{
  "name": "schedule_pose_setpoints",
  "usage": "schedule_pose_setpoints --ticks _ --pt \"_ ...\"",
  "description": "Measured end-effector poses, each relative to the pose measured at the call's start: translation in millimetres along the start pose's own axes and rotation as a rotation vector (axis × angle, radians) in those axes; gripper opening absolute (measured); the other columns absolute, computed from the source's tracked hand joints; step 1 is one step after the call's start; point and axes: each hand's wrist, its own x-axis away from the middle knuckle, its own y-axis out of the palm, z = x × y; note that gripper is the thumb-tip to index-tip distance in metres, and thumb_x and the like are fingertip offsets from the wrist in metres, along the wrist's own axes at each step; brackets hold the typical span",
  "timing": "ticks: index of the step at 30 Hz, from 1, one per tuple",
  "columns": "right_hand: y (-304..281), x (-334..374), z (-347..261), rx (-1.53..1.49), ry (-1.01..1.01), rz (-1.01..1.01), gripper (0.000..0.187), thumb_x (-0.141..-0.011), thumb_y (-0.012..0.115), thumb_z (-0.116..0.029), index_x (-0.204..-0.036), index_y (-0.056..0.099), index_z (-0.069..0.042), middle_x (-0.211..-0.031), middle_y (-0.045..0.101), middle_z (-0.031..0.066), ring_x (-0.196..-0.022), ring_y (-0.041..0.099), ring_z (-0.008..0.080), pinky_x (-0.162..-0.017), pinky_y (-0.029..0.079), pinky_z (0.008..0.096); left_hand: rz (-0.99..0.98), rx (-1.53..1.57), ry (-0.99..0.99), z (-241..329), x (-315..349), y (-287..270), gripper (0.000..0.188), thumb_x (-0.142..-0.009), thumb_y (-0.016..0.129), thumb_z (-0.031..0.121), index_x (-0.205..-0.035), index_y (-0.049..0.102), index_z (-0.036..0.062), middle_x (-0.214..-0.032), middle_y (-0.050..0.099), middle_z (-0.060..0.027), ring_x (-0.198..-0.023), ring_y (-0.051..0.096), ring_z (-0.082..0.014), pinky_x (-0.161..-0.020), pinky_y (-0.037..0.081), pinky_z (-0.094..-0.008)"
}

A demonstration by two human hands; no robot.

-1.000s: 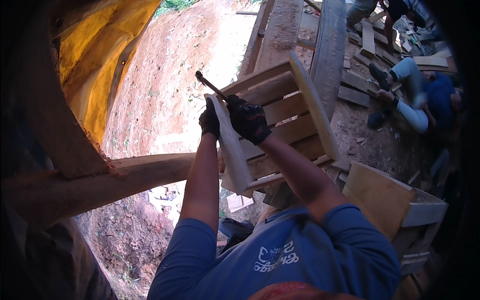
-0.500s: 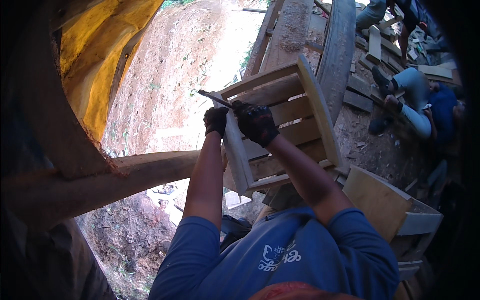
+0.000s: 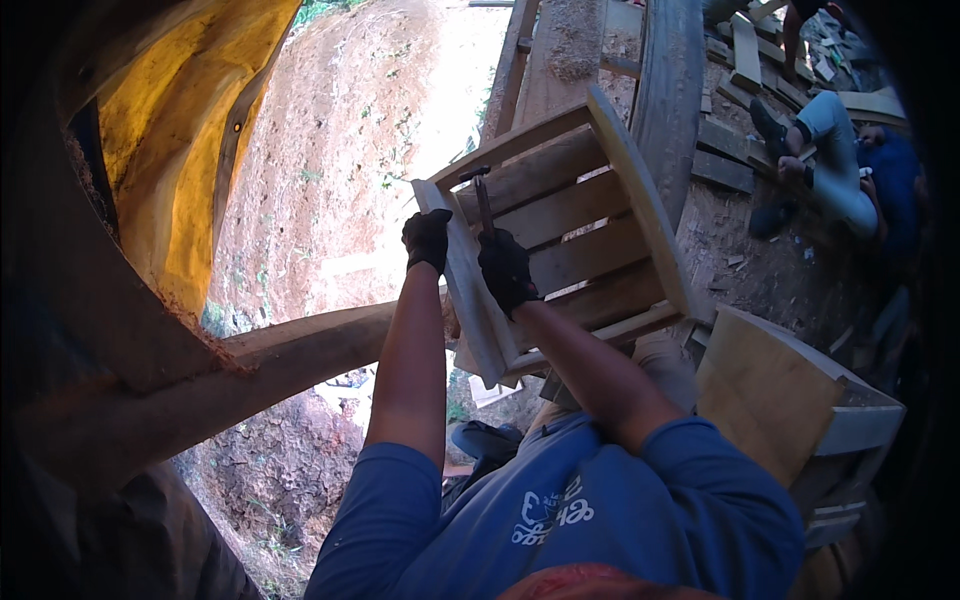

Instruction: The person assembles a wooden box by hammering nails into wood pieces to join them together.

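Observation:
A slatted wooden crate [image 3: 585, 245] rests tilted in front of me, its slats showing spaces between them. My left hand [image 3: 427, 240], in a black glove, is closed around the board at the crate's left side. Also gloved in black, my right hand [image 3: 507, 268] grips the handle of a hammer [image 3: 484, 198] over the inside of the crate. The dark hammer head is near the crate's upper left corner, to the right of the left board. Whether the head touches wood, I cannot tell.
A thick beam [image 3: 300, 335] runs in from the left below a yellow sheet [image 3: 185, 130]. Long timbers [image 3: 670, 110] lie beyond the crate. Another wooden box [image 3: 770, 390] stands at the lower right. A person [image 3: 850, 170] sits at the far right among scrap boards [image 3: 725, 155].
My right hand has moved slightly down. The hammer has swung from pointing left across the crate's side board to pointing up, inside the crate. My left hand keeps its grip.

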Motion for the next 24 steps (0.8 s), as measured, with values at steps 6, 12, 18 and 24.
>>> schedule_pose_setpoints --ticks 6,12,18,24 --pt "22 -6 44 -0.090 -0.017 0.044 0.018 -0.105 0.062 -0.028 -0.107 0.072 -0.013 -0.071 0.059 -0.0025 -0.057 0.055 0.0100 -0.051 0.042 0.0303 0.011 0.092 -0.022 8 8 -6 0.045 -0.088 0.077 0.044 -0.103 0.080 0.0014 -0.116 0.075 -0.0254 -0.116 0.069 -0.0405 -0.101 0.054 -0.0494" --pt "16 3 17 0.023 -0.002 -0.095 0.013 -0.104 0.063 -0.027 -0.099 0.068 -0.016 -0.069 0.054 -0.0061 -0.055 0.051 0.0070 -0.049 0.039 0.0268 -0.015 -0.025 0.108 -7 -4 1 0.046 -0.089 0.077 0.044 -0.107 0.080 0.0019 -0.117 0.075 -0.0258 -0.117 0.069 -0.0411 -0.101 0.054 -0.0491" --pt "-38 19 -33 -0.240 0.370 -0.216 0.030 -0.105 0.059 -0.034 -0.108 0.072 -0.008 -0.084 0.071 0.0120 -0.080 0.071 0.0241 -0.075 0.054 0.0430 -0.001 0.059 -0.001 5 -1 -2 0.053 -0.086 0.080 0.043 -0.112 0.078 -0.0021 -0.124 0.074 -0.0263 -0.122 0.068 -0.0403 -0.105 0.053 -0.0477" --pt "-131 69 -46 0.093 0.080 -0.269 0.025 -0.108 0.059 -0.030 -0.106 0.070 -0.008 -0.077 0.067 0.0081 -0.071 0.068 0.0196 -0.066 0.052 0.0390 0.039 0.148 -0.054 -2 -6 2 0.051 -0.082 0.081 0.041 -0.110 0.078 -0.0018 -0.120 0.076 -0.0260 -0.120 0.069 -0.0413 -0.105 0.053 -0.0482"
